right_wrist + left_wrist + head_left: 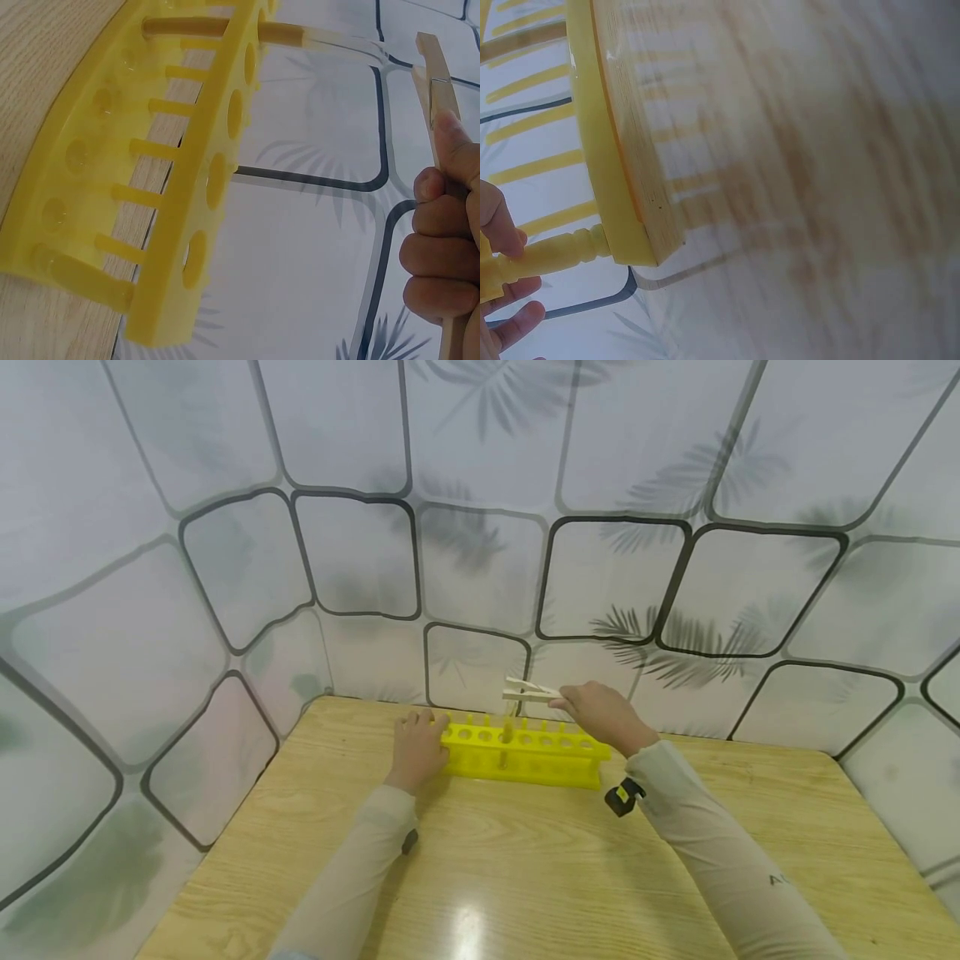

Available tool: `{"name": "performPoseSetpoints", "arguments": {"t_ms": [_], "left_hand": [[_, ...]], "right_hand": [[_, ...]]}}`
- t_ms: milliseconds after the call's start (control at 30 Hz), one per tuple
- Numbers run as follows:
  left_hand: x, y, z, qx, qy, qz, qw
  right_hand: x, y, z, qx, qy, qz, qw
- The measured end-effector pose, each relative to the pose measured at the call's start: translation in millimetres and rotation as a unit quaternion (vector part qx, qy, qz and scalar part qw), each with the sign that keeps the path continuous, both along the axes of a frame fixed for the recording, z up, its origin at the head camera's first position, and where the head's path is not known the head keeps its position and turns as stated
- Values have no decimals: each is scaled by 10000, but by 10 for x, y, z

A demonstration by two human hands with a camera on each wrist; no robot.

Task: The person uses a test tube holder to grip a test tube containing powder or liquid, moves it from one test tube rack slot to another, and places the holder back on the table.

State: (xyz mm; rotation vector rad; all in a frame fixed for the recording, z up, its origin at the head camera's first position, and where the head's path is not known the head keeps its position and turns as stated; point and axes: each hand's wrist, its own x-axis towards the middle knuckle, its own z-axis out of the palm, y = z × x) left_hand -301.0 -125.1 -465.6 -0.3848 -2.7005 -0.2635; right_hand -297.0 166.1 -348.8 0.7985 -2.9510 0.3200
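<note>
Pale wood shows in the person's right hand (600, 714) — the fingers are curled round a clamp (444, 94), and its two jaws stand a little apart. Looked at from the right wrist, the clamp's tip is near the mouth of a clear test tube (337, 41), with a small gap between the two. That tube stands roughly upright in a hole of a yellow rack (525, 768), left of the middle, with something brownish (282, 34) in its lower part and clear wall above. Over at the rack's left end, the left hand (417, 747) has hold of it, thumb and fingers about the ridged end post (555, 251). Round holes line the rack's top, and short pegs rise along its far side. It all rests near the far edge of a wood-grained tabletop (487, 860), which catches a bright glare close to me. Pale sleeves (720, 852) cover both arms, a small black device (621, 797) sits at the right wrist — and behind everything rises a whitish backdrop (480, 560) printed with dark rounded outlines and grey leaves.
</note>
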Motion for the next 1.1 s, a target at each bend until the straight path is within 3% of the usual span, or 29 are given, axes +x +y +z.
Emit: {"name": "performPoseSetpoints", "arguments": {"t_ms": [467, 1100], "left_hand": [[6, 1, 11, -100, -142, 77, 9998], [33, -1, 22, 66, -25, 7, 10000]], "right_hand": [[-14, -45, -33, -14, -127, 20, 9999], [-33, -45, -131, -168, -258, 70, 9995]]}}
